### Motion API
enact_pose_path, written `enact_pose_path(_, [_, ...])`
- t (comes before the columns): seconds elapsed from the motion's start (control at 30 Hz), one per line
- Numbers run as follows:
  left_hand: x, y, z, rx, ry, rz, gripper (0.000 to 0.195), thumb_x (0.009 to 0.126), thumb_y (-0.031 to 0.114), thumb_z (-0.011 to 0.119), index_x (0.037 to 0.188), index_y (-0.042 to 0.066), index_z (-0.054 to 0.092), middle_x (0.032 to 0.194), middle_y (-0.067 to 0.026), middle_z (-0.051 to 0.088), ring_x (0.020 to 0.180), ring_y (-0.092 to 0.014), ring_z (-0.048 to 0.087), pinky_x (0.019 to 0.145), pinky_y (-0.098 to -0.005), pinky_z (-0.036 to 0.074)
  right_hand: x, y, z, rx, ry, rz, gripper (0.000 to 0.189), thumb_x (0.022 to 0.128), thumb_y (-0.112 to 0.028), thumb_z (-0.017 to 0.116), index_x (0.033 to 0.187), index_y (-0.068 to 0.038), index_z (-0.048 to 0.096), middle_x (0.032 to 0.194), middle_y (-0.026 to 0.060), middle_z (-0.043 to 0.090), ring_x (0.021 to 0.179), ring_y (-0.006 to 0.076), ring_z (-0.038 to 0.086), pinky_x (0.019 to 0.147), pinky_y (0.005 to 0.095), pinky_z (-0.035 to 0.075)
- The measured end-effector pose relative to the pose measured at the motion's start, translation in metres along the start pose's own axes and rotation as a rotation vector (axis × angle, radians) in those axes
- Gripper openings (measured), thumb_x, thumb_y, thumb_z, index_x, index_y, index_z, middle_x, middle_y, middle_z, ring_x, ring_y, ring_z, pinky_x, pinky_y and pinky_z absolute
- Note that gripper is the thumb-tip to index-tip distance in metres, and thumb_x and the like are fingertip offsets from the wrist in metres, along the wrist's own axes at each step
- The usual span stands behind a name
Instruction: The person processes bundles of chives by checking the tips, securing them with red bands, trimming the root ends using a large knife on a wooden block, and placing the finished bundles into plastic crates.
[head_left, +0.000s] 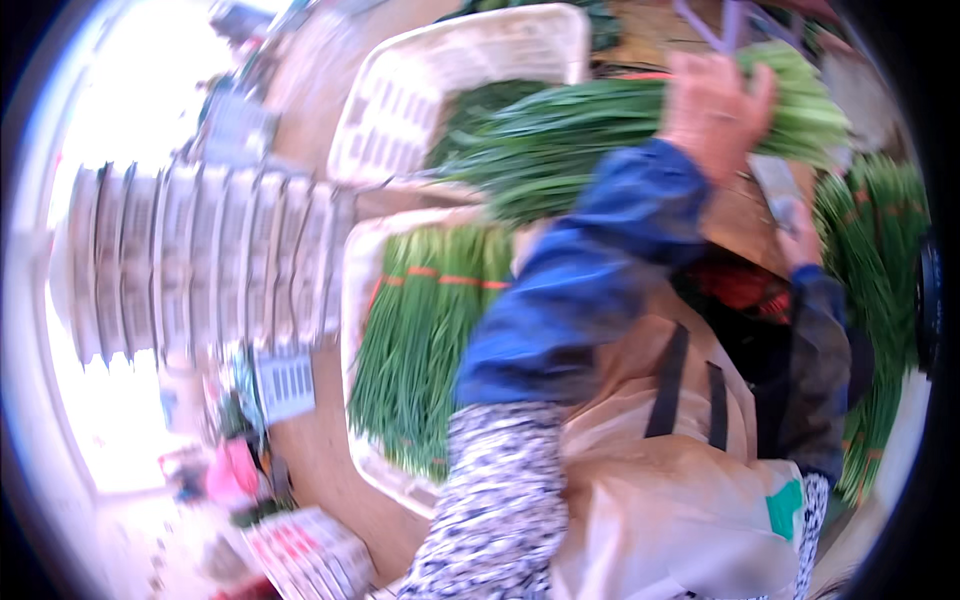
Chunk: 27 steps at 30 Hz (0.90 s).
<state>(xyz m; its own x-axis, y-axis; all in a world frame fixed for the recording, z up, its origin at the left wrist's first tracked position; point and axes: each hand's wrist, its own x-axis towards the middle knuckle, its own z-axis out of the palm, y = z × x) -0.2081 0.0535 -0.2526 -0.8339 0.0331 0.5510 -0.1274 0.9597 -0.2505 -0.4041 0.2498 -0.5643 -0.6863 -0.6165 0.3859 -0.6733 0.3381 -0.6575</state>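
Observation:
My left hand (709, 112), in a blue sleeve cover, lies across a large bunch of long green leaves with pale stalk ends, apparently garlic chives (577, 120), and grips it. The leaf tips reach left over the white crates. Lower right, my right hand (801, 232) is closed around a flat grey metallic thing, perhaps a blade (776, 180); blur hides its details. Bundles tied with orange bands (427, 330) fill the white plastic crate (356, 450) left of my left arm. More tied bundles (874, 247) lie to the right of my right hand.
Another white crate (472, 41) with dark greens stands at the top. A tall stack of pale crates (202, 259) is at the left. Lower down are a light blue basket (285, 382), a pink bag (232, 469) and a white-and-red crate (307, 555). Purple legs (731, 26) show at top right.

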Motion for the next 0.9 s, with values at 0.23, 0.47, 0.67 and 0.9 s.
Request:
enact_pose_path(0.23, [-0.062, 0.073, 0.160, -0.065, -0.129, -0.133, 0.072, 0.065, 0.027, 0.074, 0.130, 0.007, 0.051, 0.102, -0.0191, 0.054, 0.103, -0.035, 0.052, 0.091, -0.0545, 0.037, -0.019, -0.053, -0.125, 0.679, 0.102, 0.950, 0.022, 0.092, -0.034, 0.063, 0.097, -0.012, 0.059, 0.062, -0.0028, 0.046, 0.042, 0.0077, 0.042, 0.036, 0.0260, 0.032])
enact_pose_path(0.47, [-0.046, 0.031, 0.121, -0.283, -0.513, -0.121, 0.111, 0.046, 0.055, 0.087, 0.139, 0.011, 0.045, 0.123, -0.0172, 0.054, 0.116, -0.038, 0.051, 0.099, -0.0546, 0.037, -0.046, -0.136, -0.123, 0.632, 0.178, 0.768, 0.020, 0.097, -0.026, 0.057, 0.089, -0.008, 0.053, 0.057, -0.0004, 0.049, 0.039, 0.0092, 0.044, 0.036, 0.0265, 0.037])
enact_pose_path(0.67, [-0.036, 0.044, 0.125, -0.545, -0.528, -0.211, 0.108, 0.051, 0.037, 0.086, 0.144, 0.008, 0.036, 0.112, -0.0225, 0.058, 0.100, -0.042, 0.059, 0.089, -0.0471, 0.046, -0.052, -0.174, -0.147, 0.531, 0.163, 0.661, 0.020, 0.099, -0.020, 0.053, 0.103, -0.002, 0.061, 0.060, -0.0027, 0.049, 0.047, 0.0047, 0.043, 0.042, 0.0236, 0.037])
enact_pose_path(0.9, [-0.047, 0.060, 0.105, -0.415, -0.574, -0.148, 0.113, 0.050, 0.041, 0.088, 0.142, 0.002, 0.035, 0.122, -0.0179, 0.055, 0.108, -0.042, 0.054, 0.095, -0.0508, 0.041, -0.059, -0.197, -0.140, 0.324, 0.076, 0.522, 0.015, 0.096, -0.016, 0.057, 0.096, -0.001, 0.056, 0.060, 0.0174, 0.050, 0.051, 0.0318, 0.054, 0.051, 0.0415, 0.041])
